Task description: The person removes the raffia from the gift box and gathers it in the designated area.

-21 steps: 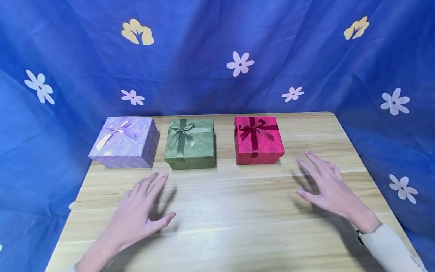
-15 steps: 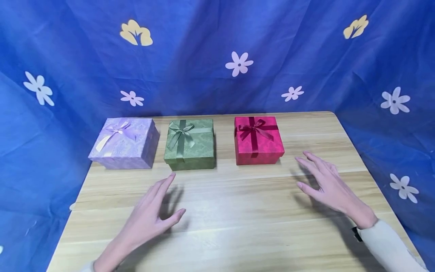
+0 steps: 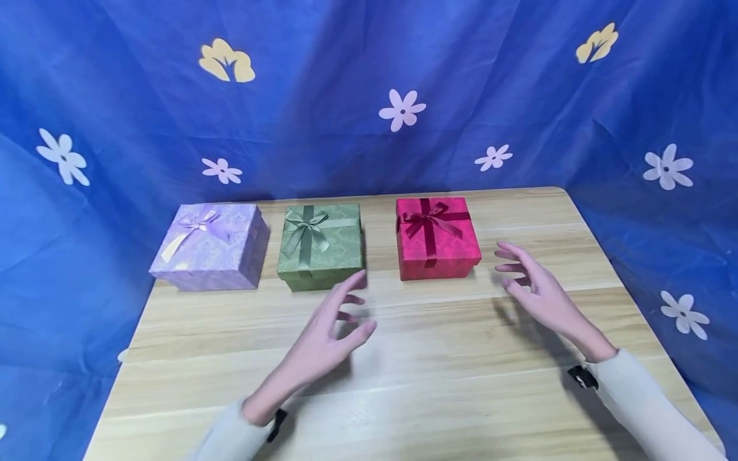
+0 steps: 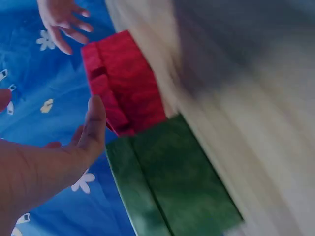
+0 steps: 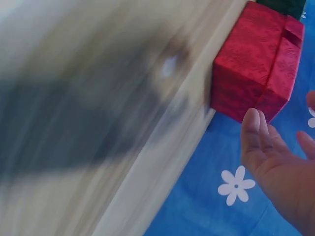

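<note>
Three ribboned gift boxes stand in a row along the table's far side: a lilac box (image 3: 210, 240) at left, a green box (image 3: 328, 246) in the middle and a red box (image 3: 438, 240) to its right. My left hand (image 3: 323, 336), fingers spread and slightly bent, hovers in front of the green box's right corner and holds nothing. Just right of the red box is my right hand (image 3: 539, 291), its fingers loosely bent and nothing in them. In the right wrist view its fingertips (image 5: 252, 120) overlap the lower edge of the red box (image 5: 256, 64).
The boxes and hands share a light wooden table (image 3: 450, 397). Behind it and at both sides hangs a blue cloth (image 3: 334, 96) with white and yellow flowers. A gap separates the green and red boxes, and a narrower one lies between lilac and green.
My left hand has moved right and forward, from before the lilac and green boxes to the green box's right corner. The right hand has shifted slightly forward and left. The boxes stay put.
</note>
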A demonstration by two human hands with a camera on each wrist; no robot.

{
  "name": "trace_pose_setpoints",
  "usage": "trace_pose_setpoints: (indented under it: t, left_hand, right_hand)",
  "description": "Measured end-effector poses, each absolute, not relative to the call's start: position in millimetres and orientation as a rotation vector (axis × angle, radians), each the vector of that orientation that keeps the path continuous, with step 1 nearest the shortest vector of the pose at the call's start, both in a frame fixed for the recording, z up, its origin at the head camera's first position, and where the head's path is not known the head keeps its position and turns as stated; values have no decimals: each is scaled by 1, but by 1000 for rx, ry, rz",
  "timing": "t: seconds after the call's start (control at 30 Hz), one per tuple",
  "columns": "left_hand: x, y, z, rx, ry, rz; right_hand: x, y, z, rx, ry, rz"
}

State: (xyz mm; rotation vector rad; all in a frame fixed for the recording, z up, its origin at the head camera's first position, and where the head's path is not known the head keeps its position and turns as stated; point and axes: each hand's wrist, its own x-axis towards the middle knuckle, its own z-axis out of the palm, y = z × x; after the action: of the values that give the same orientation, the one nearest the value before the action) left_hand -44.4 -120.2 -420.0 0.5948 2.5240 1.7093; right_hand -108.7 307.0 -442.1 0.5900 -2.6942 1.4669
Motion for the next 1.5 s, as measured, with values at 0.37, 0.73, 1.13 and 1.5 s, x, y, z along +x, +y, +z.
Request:
trace_pose_setpoints:
  t: [0.37,0.73,1.13,1.5]
  left_hand:
    - [-96,-60,-424,472,2333,1915]
    - [-147,-38,-446,327,2450,1846]
    - [-189,-21,-453,144,2329,2027]
    - [-200,-14,-447,65,2327,2030]
  right_hand:
    - [-141,291,-447,505,-2633,1779]
    - [-176,270,-448,433,-2687,1907]
    - [-212,262,-454,280,-2555,2243]
    - [-216,267,-459,288,-2463,2355]
